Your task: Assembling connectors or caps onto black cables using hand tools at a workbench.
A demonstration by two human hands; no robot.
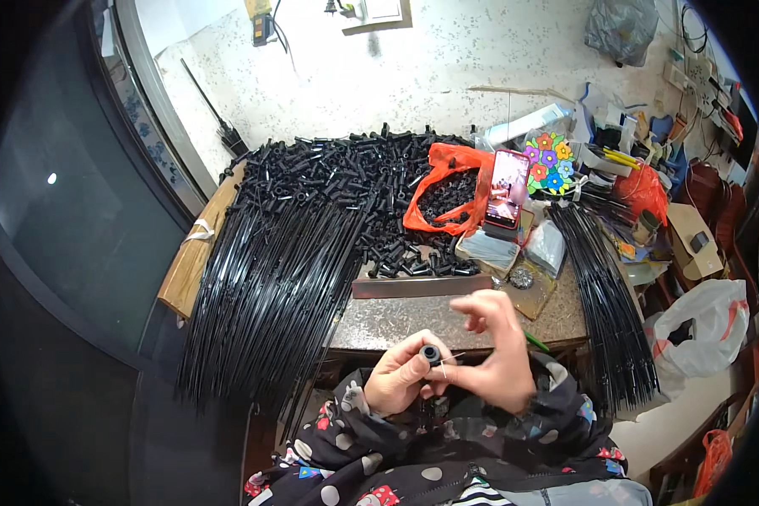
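In front of my body, my left hand is closed around a black tubular piece, its round hollow end facing up. Thin whitish strands stick out beside that piece; whether they are thread or wire I cannot tell. Just to the right is my right hand. Its index finger is raised away from the thumb, and the thumb tip reaches close to the black piece and strands. Some lower fingers of both hands are hidden or overlap.
A heap of black tubular parts covers the table's back. Bundles of long black rods hang over the front, left and right. A red bag, a phone and a dark bar lie beyond my hands.
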